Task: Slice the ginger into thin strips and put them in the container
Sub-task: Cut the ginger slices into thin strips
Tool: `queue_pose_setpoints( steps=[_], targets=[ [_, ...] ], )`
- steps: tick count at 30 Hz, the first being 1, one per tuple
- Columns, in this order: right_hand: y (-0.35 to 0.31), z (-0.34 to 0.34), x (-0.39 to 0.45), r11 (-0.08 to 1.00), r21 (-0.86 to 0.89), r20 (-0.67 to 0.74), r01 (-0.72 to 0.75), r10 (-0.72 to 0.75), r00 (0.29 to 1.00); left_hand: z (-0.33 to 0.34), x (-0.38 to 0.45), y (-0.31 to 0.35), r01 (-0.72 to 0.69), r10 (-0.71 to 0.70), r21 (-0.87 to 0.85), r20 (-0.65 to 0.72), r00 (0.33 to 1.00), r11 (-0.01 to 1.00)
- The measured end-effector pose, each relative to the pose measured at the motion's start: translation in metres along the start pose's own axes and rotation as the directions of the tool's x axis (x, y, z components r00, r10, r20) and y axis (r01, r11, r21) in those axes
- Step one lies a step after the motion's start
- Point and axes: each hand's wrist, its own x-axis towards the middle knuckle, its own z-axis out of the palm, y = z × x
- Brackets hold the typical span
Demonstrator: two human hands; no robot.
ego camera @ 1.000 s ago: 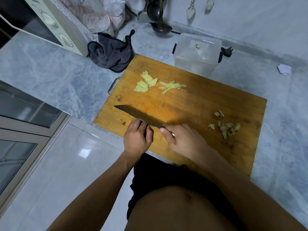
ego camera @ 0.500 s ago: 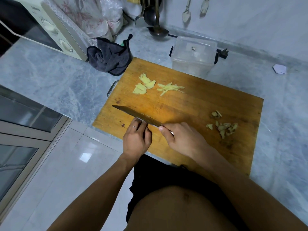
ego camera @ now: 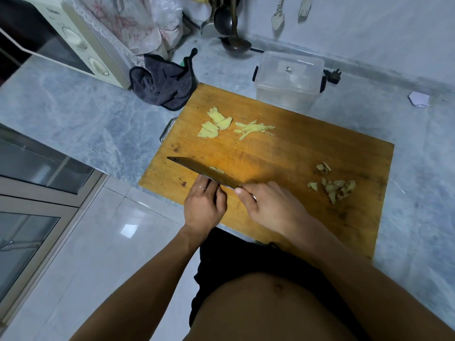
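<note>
On the wooden cutting board my right hand grips the handle of a cleaver, whose blade lies slanted near the board's front left. My left hand sits with curled fingers right against the blade's near side, holding down a ginger piece that is mostly hidden. A pale sliver of ginger shows at the blade's far side. Flat ginger slices and a small heap of thin strips lie at the board's far left. The clear plastic container stands behind the board.
Brownish ginger peelings lie on the board's right side. A dark cloth and a microwave are at the back left. A ladle rests against the back wall. The counter's front edge runs under my wrists.
The cleaver and both hands stay at the same spot on the board. A pale ginger sliver now shows at the blade's far side. The camera has shifted slightly.
</note>
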Motion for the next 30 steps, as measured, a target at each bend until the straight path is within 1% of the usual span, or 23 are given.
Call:
queue_pose_setpoints(
  steps=[9,13,16,19,22,25,30],
  targets=[
    [0.005,0.005,0.012,0.999,0.045,0.047,0.030,-0.032,0.998,0.001,0.001,-0.001,0.010,-0.011,-0.038,-0.027,1.000,0.999],
    [0.006,0.013,0.017,0.999,0.024,0.030,0.046,-0.046,0.998,0.002,0.001,-0.001,0.009,-0.011,-0.035,-0.064,0.998,0.999],
    [0.004,0.016,0.015,0.999,-0.020,0.031,0.035,-0.034,0.999,0.003,0.000,-0.003,0.033,-0.035,-0.037,-0.056,0.998,0.999],
    [0.001,0.011,0.014,0.999,0.013,0.047,0.030,-0.031,0.998,0.002,-0.001,-0.002,0.039,-0.040,-0.038,-0.035,0.999,0.999],
    [0.001,0.002,0.015,0.998,0.052,0.023,0.046,-0.047,0.999,-0.001,0.000,-0.001,0.023,-0.024,-0.057,-0.025,0.999,0.998],
    [0.001,-0.001,0.011,0.997,0.047,-0.013,0.053,-0.052,0.999,-0.003,0.000,-0.001,-0.001,-0.001,-0.067,-0.036,0.999,0.998],
    [-0.001,-0.001,0.006,0.998,0.042,-0.011,0.042,-0.041,0.999,-0.004,-0.001,0.003,0.017,-0.018,-0.049,-0.019,1.000,0.999]
  ],
)
